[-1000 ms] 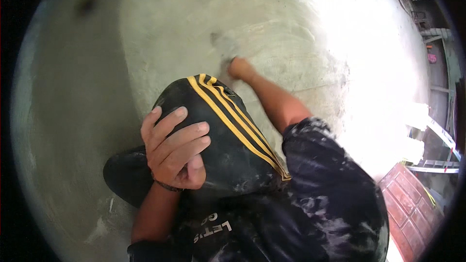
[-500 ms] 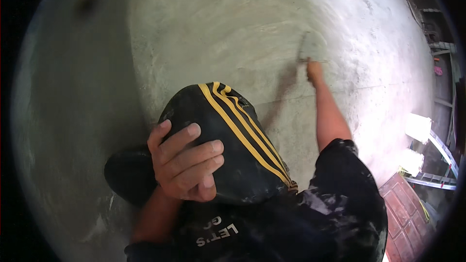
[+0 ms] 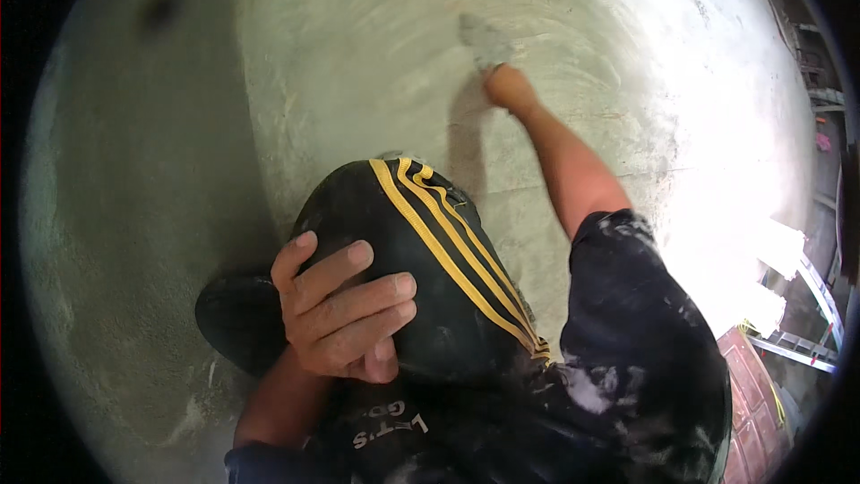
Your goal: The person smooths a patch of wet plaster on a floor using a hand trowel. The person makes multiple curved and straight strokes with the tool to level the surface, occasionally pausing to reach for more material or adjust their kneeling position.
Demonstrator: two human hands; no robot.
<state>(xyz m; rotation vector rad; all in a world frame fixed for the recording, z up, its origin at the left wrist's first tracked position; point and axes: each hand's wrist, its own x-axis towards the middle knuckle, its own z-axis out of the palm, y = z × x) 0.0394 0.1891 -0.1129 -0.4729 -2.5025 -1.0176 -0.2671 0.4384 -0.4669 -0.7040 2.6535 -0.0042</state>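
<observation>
My right hand (image 3: 509, 88) is closed around the handle of a flat-bladed trowel (image 3: 485, 41), its arm stretched forward. The blade, smeared grey and slightly blurred, lies against the grey cement surface (image 3: 385, 63); its handle is hidden by my fingers. My left hand (image 3: 345, 309) rests at my bent knee in black trousers with yellow stripes (image 3: 448, 255). Its fingers are loosely curled and apart, and nothing shows in them.
A darker cement band (image 3: 143, 215) runs along the left. At the lower right are a reddish panelled door (image 3: 752, 408), a metal ladder (image 3: 793, 350) and white containers (image 3: 781, 246) washed out by glare. My other dark shoe or knee (image 3: 235, 318) juts left.
My right hand has swept the trowel left and a little farther away across the cement, its blade now turned flatter to view. My left hand has hardly moved.
</observation>
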